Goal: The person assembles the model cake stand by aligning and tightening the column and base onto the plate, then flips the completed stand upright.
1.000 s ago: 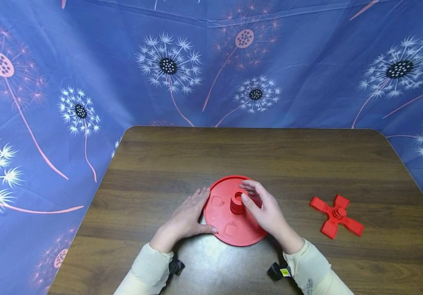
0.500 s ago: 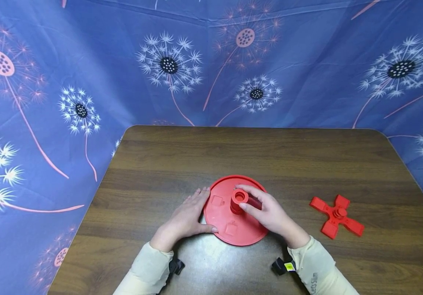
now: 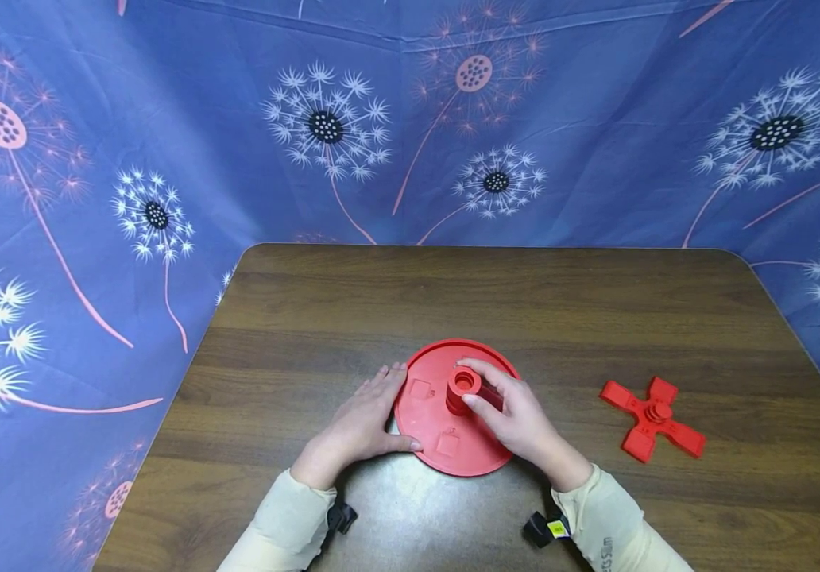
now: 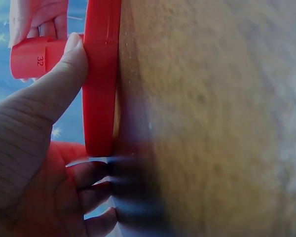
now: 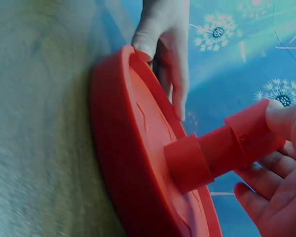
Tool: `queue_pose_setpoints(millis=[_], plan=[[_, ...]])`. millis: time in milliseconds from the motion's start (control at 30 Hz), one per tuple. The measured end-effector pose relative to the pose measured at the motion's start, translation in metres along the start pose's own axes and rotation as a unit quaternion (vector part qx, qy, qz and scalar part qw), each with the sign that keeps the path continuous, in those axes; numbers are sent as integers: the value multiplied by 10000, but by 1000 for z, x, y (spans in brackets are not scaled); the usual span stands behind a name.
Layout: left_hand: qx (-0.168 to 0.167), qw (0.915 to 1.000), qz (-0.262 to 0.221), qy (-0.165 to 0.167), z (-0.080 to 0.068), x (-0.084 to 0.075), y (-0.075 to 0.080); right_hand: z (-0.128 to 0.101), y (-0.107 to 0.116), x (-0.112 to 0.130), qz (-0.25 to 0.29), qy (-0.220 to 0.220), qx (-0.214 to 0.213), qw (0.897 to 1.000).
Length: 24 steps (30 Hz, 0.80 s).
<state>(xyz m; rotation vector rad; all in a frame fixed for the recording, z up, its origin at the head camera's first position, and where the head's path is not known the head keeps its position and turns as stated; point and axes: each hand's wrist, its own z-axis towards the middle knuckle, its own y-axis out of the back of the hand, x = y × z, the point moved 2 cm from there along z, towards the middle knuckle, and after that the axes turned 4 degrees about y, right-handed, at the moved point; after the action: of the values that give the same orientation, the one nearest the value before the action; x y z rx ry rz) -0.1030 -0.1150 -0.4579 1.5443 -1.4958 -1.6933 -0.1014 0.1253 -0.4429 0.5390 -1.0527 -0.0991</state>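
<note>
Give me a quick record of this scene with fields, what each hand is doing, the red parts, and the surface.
left hand: rests on the table, fingers straight, thumb and fingers against the rim of the red disc
right hand: fingers and thumb curled round the red tube
red tube: upright on the disc's central post
red cross piece: lies alone to the right, untouched
table: dark wood grain
backdrop: blue cloth with dandelion print
</note>
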Motion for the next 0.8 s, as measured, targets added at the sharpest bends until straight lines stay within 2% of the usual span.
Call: queue_pose_setpoints(millis=[200, 367, 433, 600, 733, 800], plan=[[8, 10000, 23, 21, 0, -1, 0, 1, -1, 18, -219, 17, -289, 9993], [60, 9999, -60, 75, -1, -1, 0, 5, 5, 37, -69, -99, -184, 9998], [72, 9999, -88, 81, -1, -1, 0, 5, 6, 35, 40, -133, -92, 9999], [69, 9999, -131, 33, -1, -1, -1, -3, 8, 10, 355, -251, 33, 9990], [32, 9999, -135, -15, -1, -1, -1, -16, 22, -3, 667, -196, -195, 9974], [4, 9999, -154, -31, -1, -1, -1, -23, 35, -3, 546, -148, -461, 9973]])
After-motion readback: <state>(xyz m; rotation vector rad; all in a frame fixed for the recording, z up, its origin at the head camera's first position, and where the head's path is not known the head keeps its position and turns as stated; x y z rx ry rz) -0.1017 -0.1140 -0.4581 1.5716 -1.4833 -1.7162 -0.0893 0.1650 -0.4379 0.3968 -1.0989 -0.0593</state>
